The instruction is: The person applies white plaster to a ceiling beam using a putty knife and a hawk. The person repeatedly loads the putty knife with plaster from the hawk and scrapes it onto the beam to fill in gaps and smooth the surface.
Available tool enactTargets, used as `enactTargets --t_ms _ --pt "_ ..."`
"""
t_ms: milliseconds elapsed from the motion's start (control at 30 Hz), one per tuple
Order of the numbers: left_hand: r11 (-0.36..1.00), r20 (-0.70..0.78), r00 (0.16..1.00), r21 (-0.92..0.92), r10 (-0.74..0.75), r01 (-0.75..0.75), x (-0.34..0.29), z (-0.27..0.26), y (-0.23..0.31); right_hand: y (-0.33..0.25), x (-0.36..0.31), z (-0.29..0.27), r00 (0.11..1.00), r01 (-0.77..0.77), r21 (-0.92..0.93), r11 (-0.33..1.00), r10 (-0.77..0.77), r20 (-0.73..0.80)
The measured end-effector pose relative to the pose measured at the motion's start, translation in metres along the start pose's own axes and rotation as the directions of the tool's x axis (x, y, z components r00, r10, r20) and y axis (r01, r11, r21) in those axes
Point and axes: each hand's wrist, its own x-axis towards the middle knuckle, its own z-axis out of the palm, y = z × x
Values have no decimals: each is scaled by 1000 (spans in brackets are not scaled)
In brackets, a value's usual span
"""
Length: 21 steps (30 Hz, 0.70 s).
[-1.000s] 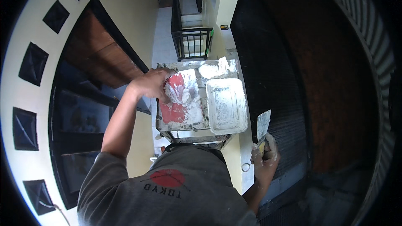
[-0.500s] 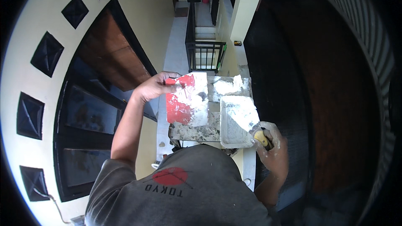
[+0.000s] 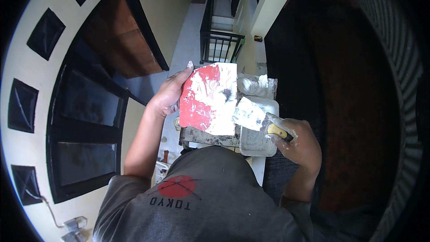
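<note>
My left hand (image 3: pixel 171 90) grips the left side of a flat red board (image 3: pixel 197 107), whose right part is smeared with white paste. My right hand (image 3: pixel 299 142) is closed round the yellow and black handle of a putty knife (image 3: pixel 278 131). White paste coats the knife's blade (image 3: pixel 249 114), whose left tip meets or nearly meets the board's right edge. Beneath the blade lies a shallow white tray (image 3: pixel 258 145) with paste on its walls. Behind the tray, a heap of white paste (image 3: pixel 253 85) rests on a grey plate. White smears mark my right fingers.
Tray and plate rest on a stained platform (image 3: pixel 210 136) in front of my body. Beyond it stands a black railing (image 3: pixel 221 45) by some steps. A dark-framed window (image 3: pixel 89 125) is in the wall at left. A small yellow-black object (image 3: pixel 258 38) sits on the ledge.
The putty knife has moved left from over the tray to the board's edge. The board has come up and right, tilting slightly, and my left thumb now points up along its edge.
</note>
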Motion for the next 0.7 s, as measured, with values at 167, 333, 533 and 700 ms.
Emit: enactTargets --t_ms 167,333,533,700 --pt "999 83 996 7 36 -37 14 -3 -1 4 7 -4 997 70 74 995 -71 6" --pt "993 55 998 115 29 -36 19 6 7 -1 19 -15 993 50 -6 999 -49 107" --pt "980 56 998 194 40 -50 9 28 18 -20 29 -27 995 56 -118 991 -46 85" --pt "977 -24 996 196 91 -84 13 21 9 -53 17 -23 992 102 -420 902 -122 -22"
